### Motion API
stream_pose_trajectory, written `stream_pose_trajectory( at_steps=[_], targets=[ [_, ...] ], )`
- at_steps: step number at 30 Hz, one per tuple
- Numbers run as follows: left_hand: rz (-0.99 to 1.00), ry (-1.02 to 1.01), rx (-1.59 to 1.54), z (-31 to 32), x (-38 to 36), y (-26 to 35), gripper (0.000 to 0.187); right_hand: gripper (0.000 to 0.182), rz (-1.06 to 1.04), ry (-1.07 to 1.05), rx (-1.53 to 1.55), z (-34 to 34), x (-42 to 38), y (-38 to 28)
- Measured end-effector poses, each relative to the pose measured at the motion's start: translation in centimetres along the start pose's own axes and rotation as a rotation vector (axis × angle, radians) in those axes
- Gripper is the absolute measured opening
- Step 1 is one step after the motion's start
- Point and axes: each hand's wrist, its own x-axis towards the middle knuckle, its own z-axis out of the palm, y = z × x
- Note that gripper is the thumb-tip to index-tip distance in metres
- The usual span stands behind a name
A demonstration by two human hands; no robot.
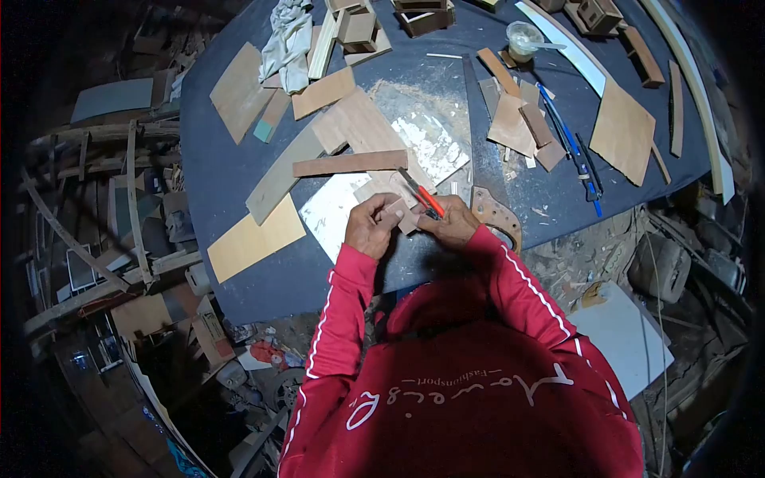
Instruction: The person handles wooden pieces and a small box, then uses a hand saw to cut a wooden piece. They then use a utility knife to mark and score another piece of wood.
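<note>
Close to the table's near edge, my left hand [371,225] pinches a small thin piece of wood [409,223] between thumb and fingers. My right hand [453,223] is closed on a red and black utility knife [430,201], whose dark end points up and away to the left. The thumb of that hand also meets the wood piece, so it spans both hands. Just beyond them lies a long brown wood strip [349,163], on top of flat plywood pieces [362,127]. Beside my right wrist is the wooden handle of a handsaw [496,217].
A dark-covered table [263,295] carries plywood offcuts, a crumpled cloth [287,48] and small wooden boxes [357,30]. To the right are a plastic cup [523,40] of pasty stuff, a blue long-handled tool [570,131] and a plywood sheet [624,131]. Clutter covers the floor.
</note>
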Motion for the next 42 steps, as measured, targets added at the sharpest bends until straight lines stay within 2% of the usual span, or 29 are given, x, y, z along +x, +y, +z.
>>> stream_pose_trajectory(
  at_steps=[2,4,5,7,8,10,14,16,19,23,25,26,28,31,32,34,35,37,38,40,42],
  targets=[
    [-0.017,-0.016,0.024,-0.3,0.5,-0.6,0.027,0.021,-0.007,-0.012,-0.009,-0.2,-0.1,-0.2],
    [0.011,0.176,-0.005,-0.3,0.9,-1.5,0.014,0.033,0.034,0.131,-0.12,-0.2,-0.7,-0.3],
    [0.013,0.174,-0.004,-0.3,1.2,-2.0,0.014,0.033,0.033,0.133,-0.12,-0.4,-0.8,-0.2],
    [0.068,0.258,0.139,-0.3,1.5,-2.6,0.012,0.044,0.343,0.066,-0.08,-0.5,-1.2,0.5],
    [0.067,0.253,0.141,-0.1,1.5,-2.6,0.012,0.044,0.345,0.069,-0.076,-0.4,-1.4,1.0],
    [0.203,0.349,0.433,0.4,1.6,-2.5,0.018,0.051,0.069,-0.062,-0.226,0.0,-1.7,1.4],
    [0.25,0.332,0.539,0.3,1.4,-2.5,0.02,0.055,0.147,-0.022,-0.108,0.5,-2.0,1.6],
    [0.337,0.286,0.69,-0.1,1.5,-2.4,0.019,0.039,-0.114,-0.09,-0.426,0.4,-1.9,2.6],
    [0.29,0.2,0.718,0.0,1.3,-1.8,0.019,0.029,-0.068,-0.161,-0.37,0.2,-1.8,2.8],
    [0.304,0.21,0.818,1.0,0.9,-0.9,0.016,0.027,-0.084,-0.118,-0.341,0.7,-1.1,3.9],
    [0.369,0.211,0.835,1.2,1.1,-1.2,0.014,0.025,-0.209,-0.089,-0.498,1.4,-0.6,5.2],
    [0.369,0.208,0.838,1.2,1.2,-1.4,0.014,0.025,-0.209,-0.087,-0.495,1.4,-0.7,5.1],
    [0.407,0.232,0.805,1.2,1.3,-1.6,0.013,0.024,0.002,-0.104,-0.313,1.3,-1.0,4.1],
    [0.377,0.21,0.776,1.1,1.3,-1.6,0.014,0.023,0.095,-0.182,-0.321,0.7,-1.0,2.0],
    [0.377,0.208,0.777,1.0,1.3,-1.6,0.014,0.023,0.096,-0.181,-0.319,0.9,-0.9,2.8],
    [0.352,0.156,0.762,0.8,1.2,-1.6,0.012,0.026,-0.094,-0.129,-0.474,1.6,-0.5,4.8],
    [0.351,0.154,0.763,0.9,1.1,-1.6,0.012,0.026,-0.092,-0.128,-0.472,1.8,-0.5,5.4],
    [0.385,0.221,0.853,1.3,1.0,-1.7,0.01,0.046,-0.159,-0.075,-0.531,2.0,-0.6,5.7],
    [0.385,0.219,0.853,1.5,0.9,-1.6,0.01,0.046,-0.157,-0.074,-0.53,1.9,-0.5,5.3],
    [0.357,0.217,0.92,1.7,0.8,-1.3,0.01,0.031,-0.06,-0.122,-0.551,1.8,-0.5,4.4],
    [0.355,0.2,0.936,1.5,0.7,-1.1,0.01,0.034,0.025,-0.137,-0.498,1.8,-0.4,3.7]
  ],
)
